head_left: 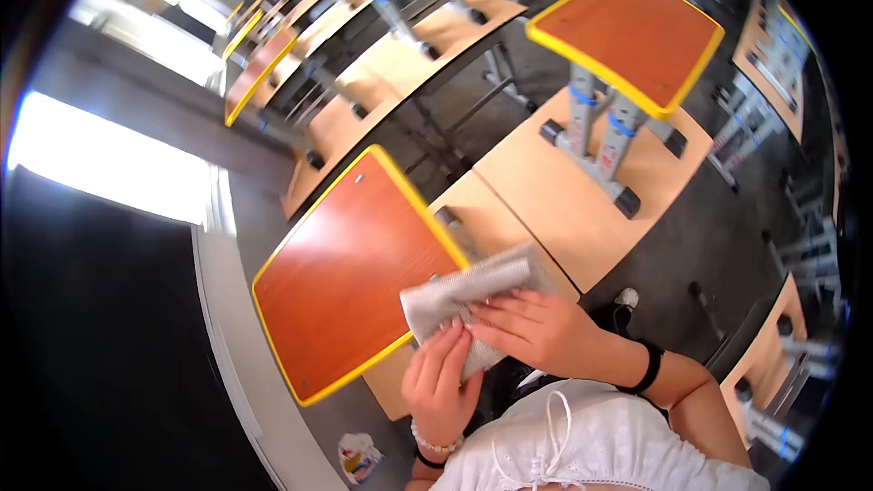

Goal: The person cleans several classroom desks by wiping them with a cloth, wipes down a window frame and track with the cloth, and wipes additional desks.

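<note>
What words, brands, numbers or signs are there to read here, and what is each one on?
Nothing here can be read for certain.
Red marks on the grey legs of the large stool at upper right: too blurred to read.
Coloured print on the white bag or wrapper at the bottom left: too blurred to read.
Folded cloth: no lettering shows.
</note>
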Demonstrator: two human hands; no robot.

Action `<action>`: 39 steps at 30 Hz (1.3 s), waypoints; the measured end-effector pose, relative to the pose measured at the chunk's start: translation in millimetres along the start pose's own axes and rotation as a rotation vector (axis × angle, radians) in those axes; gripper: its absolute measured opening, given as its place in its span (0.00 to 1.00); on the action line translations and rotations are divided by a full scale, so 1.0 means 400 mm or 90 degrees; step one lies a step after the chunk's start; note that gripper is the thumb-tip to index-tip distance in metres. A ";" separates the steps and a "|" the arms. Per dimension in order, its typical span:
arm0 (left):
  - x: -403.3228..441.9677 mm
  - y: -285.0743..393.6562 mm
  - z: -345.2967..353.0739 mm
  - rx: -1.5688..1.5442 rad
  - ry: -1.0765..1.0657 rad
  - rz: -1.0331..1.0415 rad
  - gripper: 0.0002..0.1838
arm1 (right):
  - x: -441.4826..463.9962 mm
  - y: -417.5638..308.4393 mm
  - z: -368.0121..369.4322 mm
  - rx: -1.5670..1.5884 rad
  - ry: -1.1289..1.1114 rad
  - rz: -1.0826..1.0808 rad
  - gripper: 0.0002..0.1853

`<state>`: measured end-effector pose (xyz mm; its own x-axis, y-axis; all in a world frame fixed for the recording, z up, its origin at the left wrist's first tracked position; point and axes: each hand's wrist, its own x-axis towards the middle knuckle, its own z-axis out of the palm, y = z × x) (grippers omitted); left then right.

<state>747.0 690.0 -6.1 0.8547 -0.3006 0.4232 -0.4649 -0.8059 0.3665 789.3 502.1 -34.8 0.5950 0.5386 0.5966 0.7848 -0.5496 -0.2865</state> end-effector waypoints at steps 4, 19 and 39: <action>0.049 0.063 0.078 -0.038 -0.352 0.055 0.18 | -0.191 0.068 -0.030 0.176 -0.121 0.126 0.14; 0.364 0.613 0.602 -0.251 -0.532 0.223 0.20 | -0.695 0.397 -0.523 0.046 -0.052 0.456 0.16; 0.820 1.086 1.290 -0.353 -0.813 0.421 0.12 | -1.019 0.921 -0.903 0.034 -0.188 0.788 0.10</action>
<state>944.5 -22.1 -135.6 -0.0439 -0.9713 -0.2337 -0.6055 -0.1602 0.7795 773.1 -150.7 -112.8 0.9424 -0.1879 -0.2769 -0.3176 -0.7624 -0.5638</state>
